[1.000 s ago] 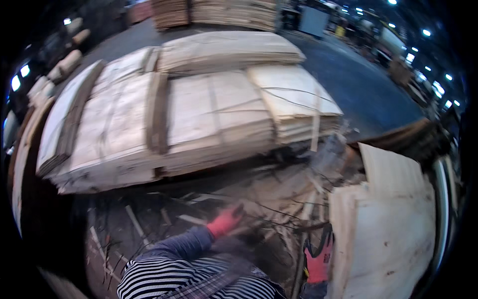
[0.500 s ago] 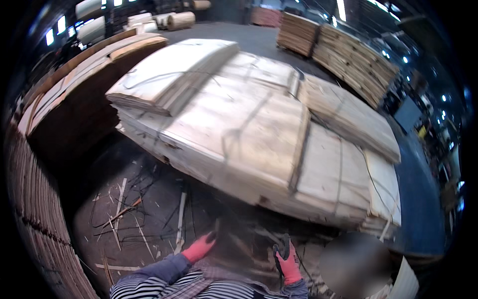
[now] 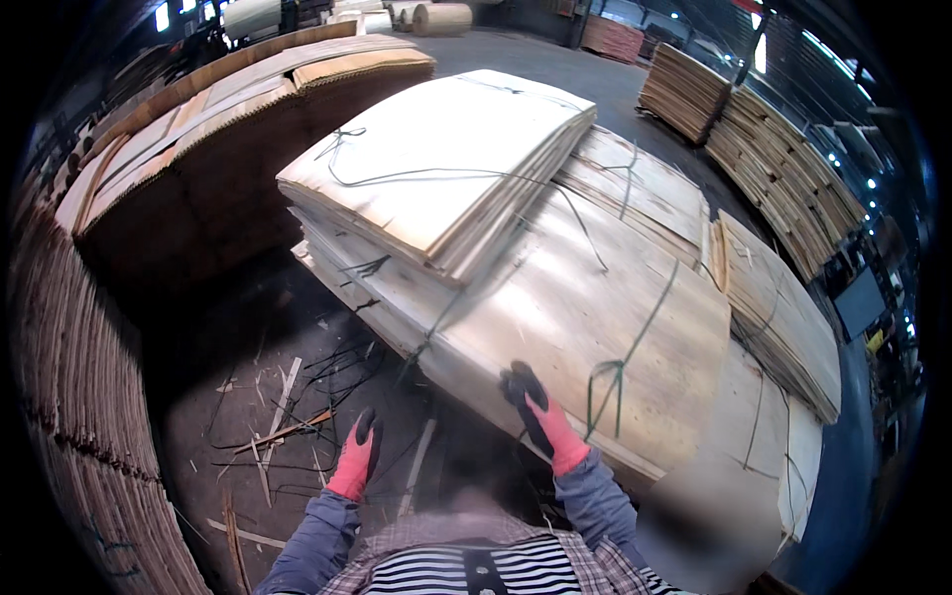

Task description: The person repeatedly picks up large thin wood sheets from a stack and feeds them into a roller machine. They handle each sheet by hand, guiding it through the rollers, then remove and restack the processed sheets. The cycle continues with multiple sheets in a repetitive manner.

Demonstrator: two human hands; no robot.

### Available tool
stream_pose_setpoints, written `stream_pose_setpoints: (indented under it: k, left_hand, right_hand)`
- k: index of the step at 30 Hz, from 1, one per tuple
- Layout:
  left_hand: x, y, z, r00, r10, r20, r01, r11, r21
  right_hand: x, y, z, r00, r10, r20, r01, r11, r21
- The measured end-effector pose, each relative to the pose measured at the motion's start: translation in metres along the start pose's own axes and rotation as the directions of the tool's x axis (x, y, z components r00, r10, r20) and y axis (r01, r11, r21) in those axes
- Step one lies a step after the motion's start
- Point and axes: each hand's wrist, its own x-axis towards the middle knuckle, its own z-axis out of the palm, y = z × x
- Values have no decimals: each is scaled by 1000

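Note:
My left hand (image 3: 359, 454), in a pink glove with dark fingers, hangs over the littered floor with fingers stretched out and nothing in it. My right hand (image 3: 543, 415), gloved alike, is open at the near edge of a large stack of wood veneer sheets (image 3: 585, 307). Whether it touches the sheets I cannot tell. Green twine (image 3: 617, 372) is knotted round this stack, just right of my right hand. On its far left part lies a tied bundle of pale veneer sheets (image 3: 461, 149), with a loose cord across the top.
Wood strips (image 3: 285, 397) and cord scraps litter the floor at left. Tall veneer stacks (image 3: 94, 436) stand along the left side, another (image 3: 268, 109) behind them. Further stacks (image 3: 783, 178) stand at the back right, and rolls (image 3: 441, 18) at the back. A blurred patch covers the lower right.
The view has swung left and nearer to the stack, whose sheets now sit further right in the picture. My right hand has come up to the stack's near edge. My left hand stays low.

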Motion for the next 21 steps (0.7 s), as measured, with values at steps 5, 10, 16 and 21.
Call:
stream_pose_setpoints:
  k: [5, 10, 16, 21]
  left_hand:
    - [74, 0, -38, 996, -43, -77, 52, 991, 123]
    - [149, 37, -96, 969, 2, -248, 87, 933, 348]
    - [338, 25, -189, 954, 27, -297, 89, 925, 369]
    - [586, 81, -242, 904, 390, -175, -145, 665, 733]
  right_hand:
    - [164, 18, 38, 984, 106, 140, -164, 841, 516]
    - [268, 13, 84, 982, 177, -65, -164, 971, 173]
    - [301, 22, 106, 883, 260, -392, -233, 966, 116]
    - [317, 27, 128, 784, 239, -572, -319, 947, -43]
